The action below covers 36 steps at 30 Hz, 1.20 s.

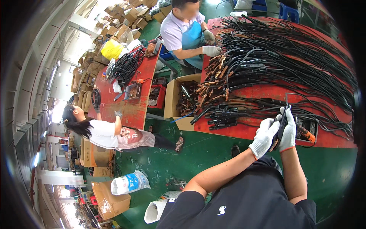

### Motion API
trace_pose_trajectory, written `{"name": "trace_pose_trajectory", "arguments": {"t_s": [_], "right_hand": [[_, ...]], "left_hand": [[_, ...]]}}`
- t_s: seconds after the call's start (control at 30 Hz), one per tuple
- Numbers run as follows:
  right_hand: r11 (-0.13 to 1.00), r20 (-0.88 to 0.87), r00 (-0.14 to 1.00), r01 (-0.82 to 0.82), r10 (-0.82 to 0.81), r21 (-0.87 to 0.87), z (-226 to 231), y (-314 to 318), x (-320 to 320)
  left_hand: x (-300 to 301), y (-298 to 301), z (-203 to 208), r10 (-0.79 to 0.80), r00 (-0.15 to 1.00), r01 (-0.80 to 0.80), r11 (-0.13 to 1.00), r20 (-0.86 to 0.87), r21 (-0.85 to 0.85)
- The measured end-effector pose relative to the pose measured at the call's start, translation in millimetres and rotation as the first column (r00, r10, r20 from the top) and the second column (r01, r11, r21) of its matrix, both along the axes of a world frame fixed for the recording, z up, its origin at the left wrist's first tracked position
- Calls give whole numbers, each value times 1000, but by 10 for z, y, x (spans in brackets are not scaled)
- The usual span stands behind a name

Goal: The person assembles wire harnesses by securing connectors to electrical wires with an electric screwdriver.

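Observation:
Both my hands wear white knitted gloves and are at the table's near edge. My left hand (pixel 264 136) is closed against the left side of a black welding electrode holder (pixel 282 126), with its fingers along the handle. My right hand (pixel 288 131) wraps the same holder from the right. It is held upright, its upper end rising between my fingers; part of it is hidden by the gloves. Just beyond lie several black-handled electrode holders (pixel 225 115) with black cables, on the red table (pixel 251 131).
An orange and black tool (pixel 305 134) lies in a tray right of my hands. Long black cables (pixel 305 57) cover the table, copper jaws (pixel 217 70) leftward. Across it, a gloved person (pixel 190 38) handles them. A cardboard box (pixel 173 99) stands left; another person (pixel 103 131) stands farther left.

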State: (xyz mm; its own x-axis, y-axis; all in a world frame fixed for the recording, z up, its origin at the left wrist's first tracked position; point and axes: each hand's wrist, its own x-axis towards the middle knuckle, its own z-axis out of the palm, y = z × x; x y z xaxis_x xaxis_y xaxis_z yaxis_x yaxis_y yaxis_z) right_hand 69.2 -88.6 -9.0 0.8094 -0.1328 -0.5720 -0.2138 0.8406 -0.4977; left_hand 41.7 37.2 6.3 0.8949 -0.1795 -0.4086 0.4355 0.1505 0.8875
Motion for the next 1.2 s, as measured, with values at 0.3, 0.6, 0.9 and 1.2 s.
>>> {"name": "trace_pose_trajectory", "arguments": {"t_s": [0.3, 0.6, 0.9, 1.2], "right_hand": [[999, 9, 1000, 15, -14, -30, 19, 108, -97], [1000, -1, 1000, 11, -11, -11, -26, 98, -125], [998, -25, 998, 64, -63, 14, 49, -25, -233], [994, -24, 1000, 3, 0, 108, 113, 166, -57]], "left_hand": [[26, -16, -153, 72, 994, -89, 970, -85, -227], [-3, -28, -185, 63, 996, -72, 986, -66, -148], [-63, -148, -84, -12, 998, 9, 999, -64, -52], [135, 15, -88, -15, 963, -159, 777, -269, -610]]}}
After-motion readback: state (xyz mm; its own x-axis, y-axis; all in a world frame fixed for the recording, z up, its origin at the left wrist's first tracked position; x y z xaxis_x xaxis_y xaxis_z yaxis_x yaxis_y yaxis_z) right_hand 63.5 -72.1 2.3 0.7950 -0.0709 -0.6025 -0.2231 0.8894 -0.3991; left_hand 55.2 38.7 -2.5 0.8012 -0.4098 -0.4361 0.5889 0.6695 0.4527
